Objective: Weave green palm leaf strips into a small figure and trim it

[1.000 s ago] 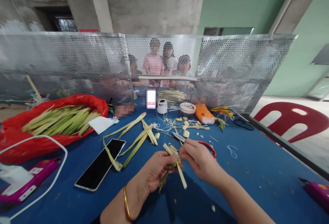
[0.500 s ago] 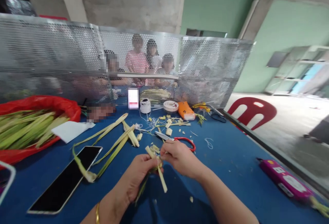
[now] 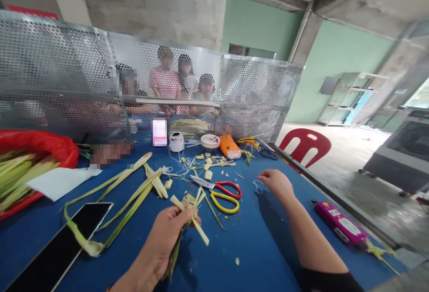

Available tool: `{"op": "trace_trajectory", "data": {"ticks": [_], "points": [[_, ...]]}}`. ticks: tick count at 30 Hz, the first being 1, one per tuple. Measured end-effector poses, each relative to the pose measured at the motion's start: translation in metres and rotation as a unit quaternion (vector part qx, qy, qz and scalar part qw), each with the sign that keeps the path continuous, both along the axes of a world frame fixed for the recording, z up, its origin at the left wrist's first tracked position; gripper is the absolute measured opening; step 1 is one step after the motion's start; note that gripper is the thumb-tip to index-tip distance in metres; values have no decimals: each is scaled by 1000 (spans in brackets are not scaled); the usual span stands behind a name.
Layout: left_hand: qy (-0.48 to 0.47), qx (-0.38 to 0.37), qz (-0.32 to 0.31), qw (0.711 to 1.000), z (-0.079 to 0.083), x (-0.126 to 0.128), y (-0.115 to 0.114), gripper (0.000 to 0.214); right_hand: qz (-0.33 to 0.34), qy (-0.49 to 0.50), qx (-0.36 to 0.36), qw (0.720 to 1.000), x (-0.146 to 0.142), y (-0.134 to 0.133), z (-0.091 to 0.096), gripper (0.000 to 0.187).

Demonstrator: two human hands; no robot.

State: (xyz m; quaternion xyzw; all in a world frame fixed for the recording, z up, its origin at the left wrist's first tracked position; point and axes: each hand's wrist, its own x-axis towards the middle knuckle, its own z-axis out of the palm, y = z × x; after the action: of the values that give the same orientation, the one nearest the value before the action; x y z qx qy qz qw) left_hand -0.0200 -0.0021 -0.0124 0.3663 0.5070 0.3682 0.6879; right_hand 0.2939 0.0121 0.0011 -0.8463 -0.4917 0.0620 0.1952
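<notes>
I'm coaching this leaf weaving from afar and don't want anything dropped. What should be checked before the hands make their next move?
1. Grip: left hand closed on the leaf bundle: ok.
2. Free hand: right hand holding nothing: ok.
3. Contact: right hand touching the white thread loop: cannot tell.
4. Tool: scissors lying on the table, apart from both hands: ok.
5. Clearance: phone apart from both hands: ok.

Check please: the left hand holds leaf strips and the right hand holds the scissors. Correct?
No. In the head view the right hand is empty, apart from the scissors lying on the table. The left hand does hold leaf strips.
</notes>
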Motion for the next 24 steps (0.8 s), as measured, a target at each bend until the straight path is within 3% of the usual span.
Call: {"op": "trace_trajectory", "data": {"ticks": [5, 9, 13, 17, 19, 20, 22, 24], "points": [[-18, 6, -21, 1000, 8, 1, -4, 27, -38, -4, -42, 998, 5, 9, -29, 40], [-24, 14, -27, 999, 8, 0, -2, 28, -43, -2, -30, 999, -5, 17, -40, 24], [-56, 10, -10, 998, 3, -2, -2, 24, -4, 44, 30, 999, -8, 16, -36, 17], [-87, 7, -7, 996, 9, -2, 1, 26, 89, 145, 118, 978, -22, 7, -12, 20], [-116, 25, -8, 993, 16, -3, 5, 28, 165, 235, 148, 946, -37, 0, 3, 24], [-124, 35, -9, 992, 19, -4, 8, 31, 218, 349, 162, 897, -46, -3, 10, 25], [-120, 60, -19, 991, 25, -8, 12, 33, 289, 507, 124, 802, -67, -6, 21, 30], [-107, 83, -41, 990, 29, -12, 15, 32, 319, 570, 79, 753, -90, -6, 29, 31]]}}
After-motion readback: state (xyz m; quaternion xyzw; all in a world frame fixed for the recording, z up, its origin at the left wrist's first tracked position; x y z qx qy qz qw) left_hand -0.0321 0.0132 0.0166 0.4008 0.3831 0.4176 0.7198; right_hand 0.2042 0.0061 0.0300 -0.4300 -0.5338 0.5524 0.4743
